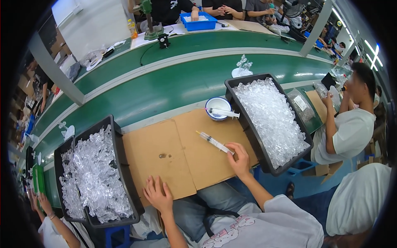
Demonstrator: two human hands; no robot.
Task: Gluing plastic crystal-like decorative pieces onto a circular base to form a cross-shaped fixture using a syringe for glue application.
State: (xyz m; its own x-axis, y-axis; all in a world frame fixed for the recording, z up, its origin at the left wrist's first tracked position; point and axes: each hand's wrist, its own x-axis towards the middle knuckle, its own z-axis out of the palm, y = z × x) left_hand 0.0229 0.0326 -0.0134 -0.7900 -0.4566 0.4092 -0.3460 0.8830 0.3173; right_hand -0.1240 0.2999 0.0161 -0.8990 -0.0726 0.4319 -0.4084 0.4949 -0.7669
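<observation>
My left hand (159, 194) lies with its fingers spread on the near left edge of a brown cardboard sheet (155, 140), holding nothing. My right hand (239, 160) has its fingers closed about the plunger end of a clear syringe (213, 141), whose yellowish tip points to the far left over the cardboard. Beyond it, a second syringe (225, 112) with a pinkish tip rests across a small white bowl with a blue rim (218, 104). Dark spots (163, 156) mark the cardboard between my hands.
Black bins of clear plastic pieces flank the cardboard: one bin (268, 165) at right, others (124, 165) at left. A clear branched piece on a white base (242, 72) stands on the green conveyor (165, 89). Co-workers sit across it and at both sides, including a person at right (351, 120).
</observation>
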